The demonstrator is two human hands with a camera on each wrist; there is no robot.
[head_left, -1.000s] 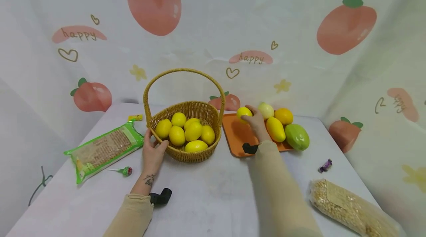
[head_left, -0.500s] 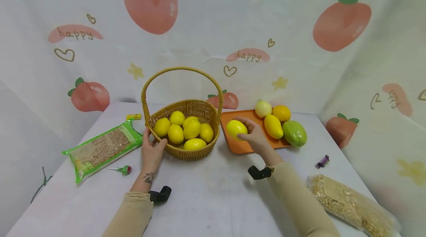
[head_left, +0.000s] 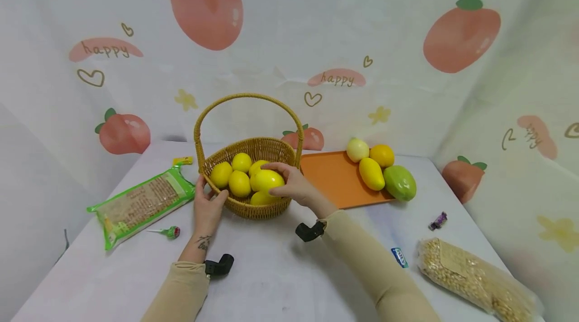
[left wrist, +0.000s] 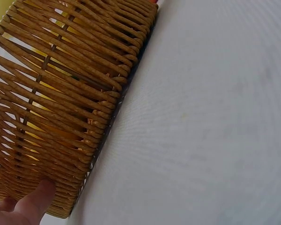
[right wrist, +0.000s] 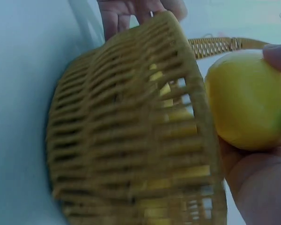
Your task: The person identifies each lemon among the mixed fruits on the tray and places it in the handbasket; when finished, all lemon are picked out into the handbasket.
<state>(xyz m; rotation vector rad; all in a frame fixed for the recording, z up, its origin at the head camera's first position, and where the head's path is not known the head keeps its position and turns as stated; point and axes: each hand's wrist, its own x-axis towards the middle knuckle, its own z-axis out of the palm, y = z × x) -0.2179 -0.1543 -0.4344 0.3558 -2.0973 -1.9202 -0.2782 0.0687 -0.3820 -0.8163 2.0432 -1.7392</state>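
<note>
A brown wicker basket (head_left: 260, 211) with a tall arched handle stands at the middle of the table, several yellow lemons (head_left: 239, 184) inside. My left hand (head_left: 209, 209) grips its left front side, thumb at the rim; in the left wrist view a digit presses the woven wall (left wrist: 70, 89). Over the basket's right part, my right hand (head_left: 294, 186) holds one more lemon (head_left: 268, 180) between thumb and fingers. The right wrist view shows this lemon (right wrist: 246, 98) right at the rim, with part of the lemons below hidden by the hand and basket wall.
An orange tray (head_left: 327, 179) at right carries a pale round fruit (head_left: 358, 150), an orange (head_left: 382, 155), a mango (head_left: 372, 174) and a green fruit (head_left: 400, 183). Around lie a green-edged packet (head_left: 145, 204), a lollipop (head_left: 172, 232), small wrapped sweets (head_left: 438, 221) and a bag of kernels (head_left: 475, 277).
My right hand has lifted the lemon from the tray and carried it left, over the basket. My left hand has stayed at the basket. A small blue packet has come into view at right.
</note>
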